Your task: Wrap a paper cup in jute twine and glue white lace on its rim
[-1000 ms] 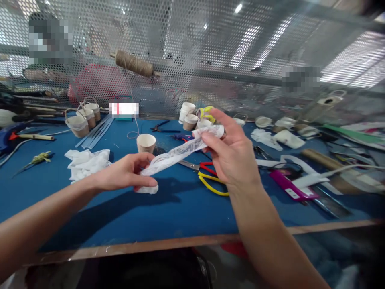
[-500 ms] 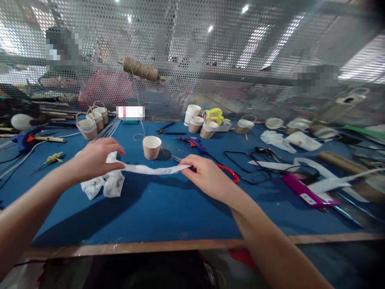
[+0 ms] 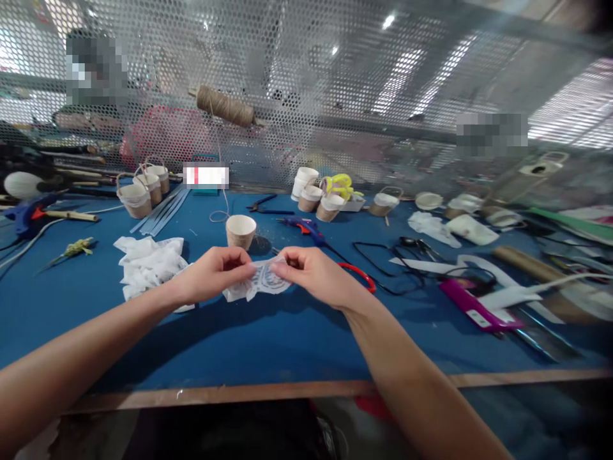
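Both my hands pinch a piece of white lace trim (image 3: 271, 278), held a little above the blue table (image 3: 249, 345). My left hand (image 3: 213, 275) grips its left side and my right hand (image 3: 309, 271) its right side, fingers closed on each. Just behind the lace stands a small paper cup (image 3: 241, 230) wrapped in twine, upright, its lower part partly covered by my hands. Left of my left hand lies a crumpled heap of the same white lace (image 3: 151, 265). Part of a red handle (image 3: 359, 276), likely scissors, shows beside my right hand.
Behind are a blue glue gun (image 3: 306, 229), pliers (image 3: 265, 206), several small wrapped buckets (image 3: 330, 206) and a twine spool (image 3: 225, 106) on perforated mesh. At right lie a purple tool (image 3: 479, 306), a black cord (image 3: 383, 265) and white strips (image 3: 483, 265). A second glue gun (image 3: 31, 216) rests left.
My left hand has moved right and come close to my right hand. The lace, stretched out as a narrow strip before, is now spread flatter between them, and the heap at left is uncovered.
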